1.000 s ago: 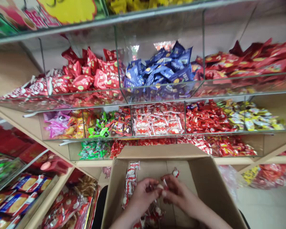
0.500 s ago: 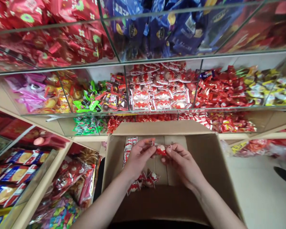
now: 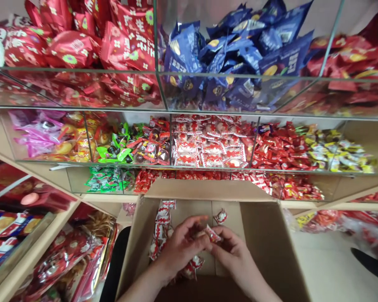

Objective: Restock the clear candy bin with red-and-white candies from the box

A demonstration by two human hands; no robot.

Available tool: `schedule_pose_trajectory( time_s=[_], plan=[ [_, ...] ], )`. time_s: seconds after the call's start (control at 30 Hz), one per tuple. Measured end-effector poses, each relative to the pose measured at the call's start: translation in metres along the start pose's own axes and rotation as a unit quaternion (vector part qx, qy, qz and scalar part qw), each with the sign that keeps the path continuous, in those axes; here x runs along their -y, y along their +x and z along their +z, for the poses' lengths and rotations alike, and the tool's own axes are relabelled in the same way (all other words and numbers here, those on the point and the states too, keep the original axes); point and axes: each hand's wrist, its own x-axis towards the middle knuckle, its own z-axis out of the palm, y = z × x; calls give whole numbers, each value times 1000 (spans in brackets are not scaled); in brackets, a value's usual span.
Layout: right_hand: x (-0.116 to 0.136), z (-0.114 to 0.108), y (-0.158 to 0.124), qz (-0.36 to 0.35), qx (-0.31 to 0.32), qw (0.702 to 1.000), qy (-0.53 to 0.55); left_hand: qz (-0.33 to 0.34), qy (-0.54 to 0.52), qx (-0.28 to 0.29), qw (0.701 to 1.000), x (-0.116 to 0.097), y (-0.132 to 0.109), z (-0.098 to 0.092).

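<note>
Over an open cardboard box (image 3: 264,243), both hands are close together at one small candy (image 3: 213,234) in a red-and-white wrapper. My right hand (image 3: 236,251) pinches it between thumb and fingers. My left hand (image 3: 181,245) is closed at the candy's left side, its thumb meeting the right hand's fingertips. Inside the box, a row of similar wrapped candies (image 3: 160,224) lies along the left wall. More loose candies (image 3: 193,266) are partly hidden below my left hand. A single wrapped candy (image 3: 221,216) rests farther back on the box floor.
Beyond the box, a glass-fronted middle shelf (image 3: 208,153) holds several kinds of wrapped candy. Above it sit red packets (image 3: 72,48) and blue packets (image 3: 248,50). Packaged goods (image 3: 56,260) fill a wooden-edged compartment at the left. Plastic bags (image 3: 330,222) lie at the right.
The view has tilted upward. My hands have come closer together, and the candy that was stretched between them is now slanted at their fingertips. A single candy shows at the back of the box floor.
</note>
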Motion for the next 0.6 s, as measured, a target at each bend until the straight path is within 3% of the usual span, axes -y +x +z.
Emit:
schedule_pose_trajectory(
  time_s=[0.07, 0.17, 0.3, 0.4, 0.53, 0.6],
  plan=[
    [-5, 1, -2, -18, 1, 999, -49, 1, 35, -1, 999, 2, -1, 0],
    [-11, 9, -4, -21, -31, 995, -88, 3, 18, -58, 998, 11, -1, 3],
    [-15, 18, -4, -43, -32, 995, -89, -2, -32, -116, 993, 23, -2, 8],
    [-12, 18, -3, -49, -22, 995, -80, 20, -12, -128, 992, 24, -5, 10],
    [12, -1, 1, -80, -50, 987, -133, 107, 81, -106, 985, 12, -11, 3],
    [34, -19, 9, -127, -79, 972, -183, 208, 182, -113, 954, -2, -11, -4]
  ],
)
